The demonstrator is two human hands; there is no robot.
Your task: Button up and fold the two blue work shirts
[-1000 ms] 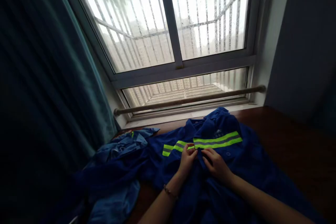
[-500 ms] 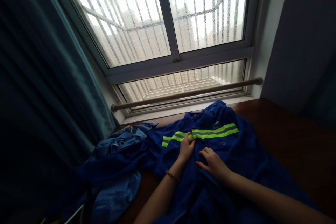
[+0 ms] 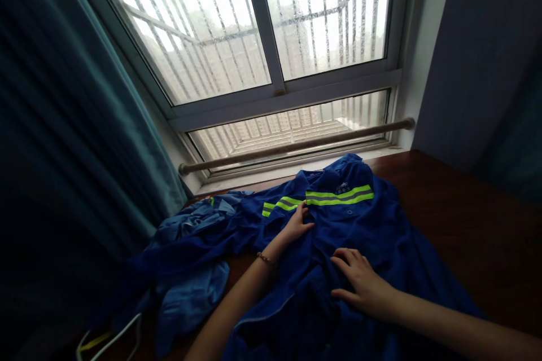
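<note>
A dark blue work shirt (image 3: 372, 225) with neon yellow-green reflective stripes (image 3: 339, 196) lies spread on a dark wooden table (image 3: 466, 208) under a window. My left hand (image 3: 297, 223) rests on the shirt's front just below the left stripe, fingers curled against the cloth. My right hand (image 3: 359, 282) lies lower down on the shirt's middle, fingers bent and pressing into a fold of the fabric. A thin bracelet (image 3: 265, 259) is on my left wrist.
A crumpled lighter blue garment (image 3: 190, 271) lies at the table's left. A teal curtain (image 3: 76, 141) hangs on the left. A wooden rail (image 3: 292, 146) runs along the window sill. A white and yellow cord (image 3: 105, 341) shows at the bottom left.
My right hand has slid down the shirt front toward me, away from the stripes. My left hand stayed near the stripe. The view has tilted down slightly.
</note>
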